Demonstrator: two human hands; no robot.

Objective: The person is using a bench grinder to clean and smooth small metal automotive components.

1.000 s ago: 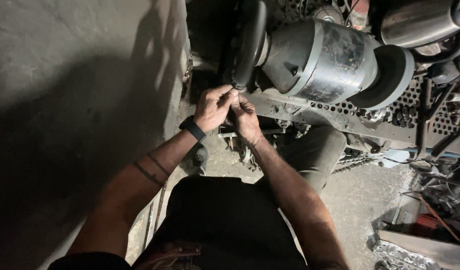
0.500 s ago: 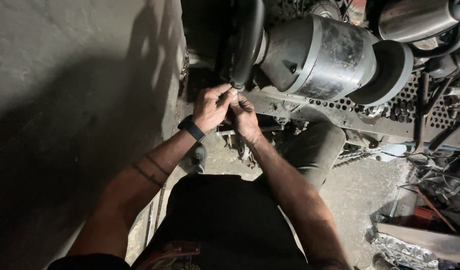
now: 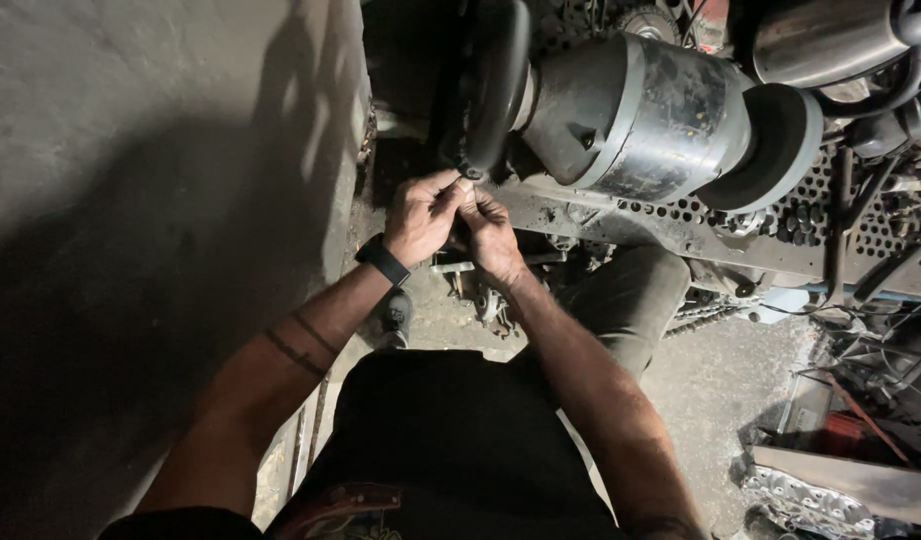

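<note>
My left hand [image 3: 422, 215] and my right hand [image 3: 490, 228] are pressed together in front of a grey bench grinder [image 3: 635, 118], just below its dark left wheel [image 3: 490, 85]. The fingers of both hands are curled around something small between them; it is hidden, so I cannot tell what it is. A black band sits on my left wrist [image 3: 382, 259]. The grinder's right wheel [image 3: 770, 148] is bare and apart from my hands.
A concrete wall [image 3: 150, 200] rises close on the left. The grinder stands on a perforated metal shelf [image 3: 780, 235]. Scrap metal and cables [image 3: 850, 440] lie at the lower right. My knee [image 3: 630, 300] and shoe [image 3: 392, 318] are below the shelf.
Both hands stay together at the same spot by the left wheel; the fingers shift slightly. The view has drifted a little.
</note>
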